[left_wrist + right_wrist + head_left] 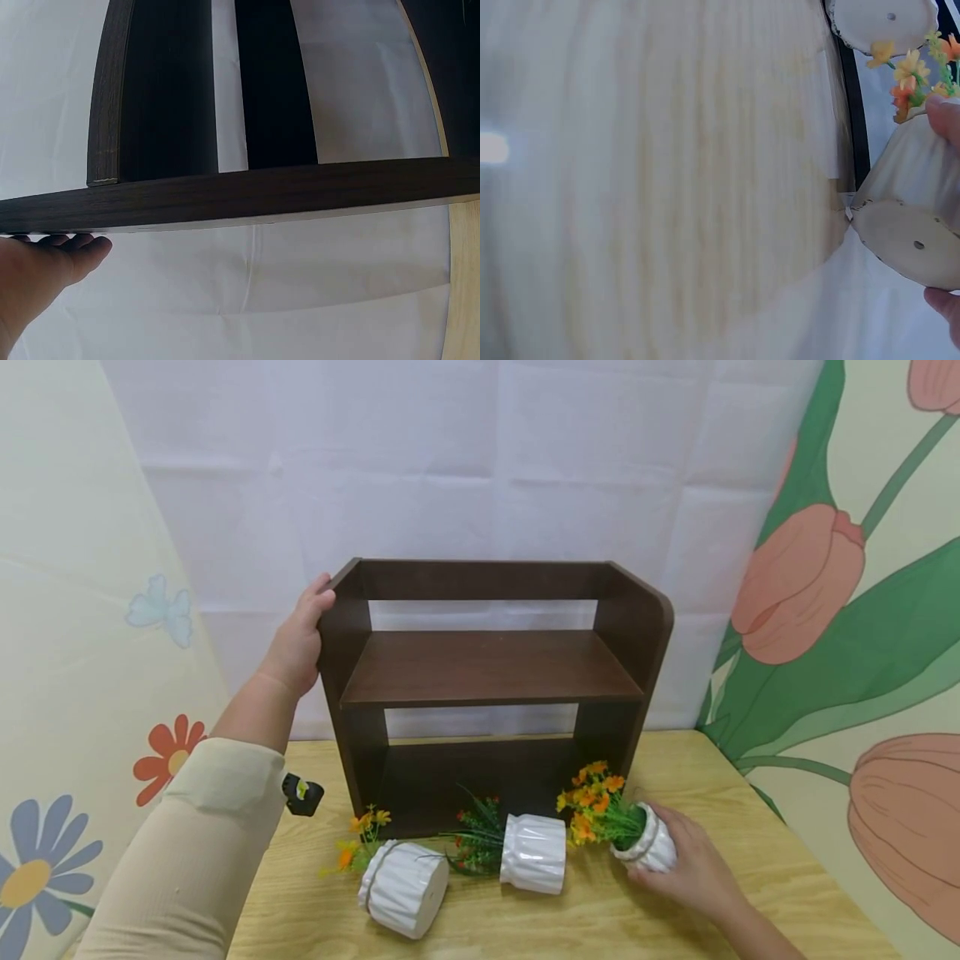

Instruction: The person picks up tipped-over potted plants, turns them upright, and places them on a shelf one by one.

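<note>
My left hand (298, 642) rests against the outer left side of a dark brown two-tier shelf (491, 667), near its top. In the left wrist view, its fingertips touch the side panel (247, 196). On the right, my right hand (693, 864) grips a white ribbed flower pot (658, 843) with orange and yellow artificial flowers (592, 797). This pot is tilted, its flowers pointing left toward the shelf's front right corner. The right wrist view shows the pot's base (907, 240) between thumb and fingers.
Two more white pots lie on their sides before the shelf: a left pot (405, 889) with yellow-orange flowers and a middle pot (534, 853) with grassy leaves and red blooms. The wooden table (600, 927) meets a white cloth backdrop (450, 460) and a flower-painted wall (847, 677).
</note>
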### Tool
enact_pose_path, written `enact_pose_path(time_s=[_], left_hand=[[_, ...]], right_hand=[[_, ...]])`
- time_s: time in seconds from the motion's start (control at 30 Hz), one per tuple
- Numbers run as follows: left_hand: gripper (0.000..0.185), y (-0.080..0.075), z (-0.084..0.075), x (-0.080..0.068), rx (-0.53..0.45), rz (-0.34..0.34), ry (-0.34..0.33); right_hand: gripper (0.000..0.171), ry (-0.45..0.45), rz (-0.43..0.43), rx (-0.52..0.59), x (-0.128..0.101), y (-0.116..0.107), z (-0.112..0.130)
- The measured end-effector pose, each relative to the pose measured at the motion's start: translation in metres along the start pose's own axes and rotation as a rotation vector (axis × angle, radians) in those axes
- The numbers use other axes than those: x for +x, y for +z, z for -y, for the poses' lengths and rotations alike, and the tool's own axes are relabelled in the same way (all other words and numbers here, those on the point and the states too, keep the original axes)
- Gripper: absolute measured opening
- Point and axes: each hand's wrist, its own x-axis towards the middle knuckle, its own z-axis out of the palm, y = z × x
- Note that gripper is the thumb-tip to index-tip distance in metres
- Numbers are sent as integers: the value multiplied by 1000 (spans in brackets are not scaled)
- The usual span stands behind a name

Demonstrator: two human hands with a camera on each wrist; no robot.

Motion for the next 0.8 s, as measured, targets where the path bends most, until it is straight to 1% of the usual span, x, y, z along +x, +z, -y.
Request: enact_pose_path(time_s=[0.23,0.57,0.8], left_hand=[[59,1,0,0,-7,-2,-5],[60,2,0,1,-26,-2,11],[60,2,1,2,-36,4,13]], right_hand=[[97,28,-22,29,-1,1,-1],[99,96,5,57,-5,-3,-1],[103,139,1,82,-7,-2,-4]])
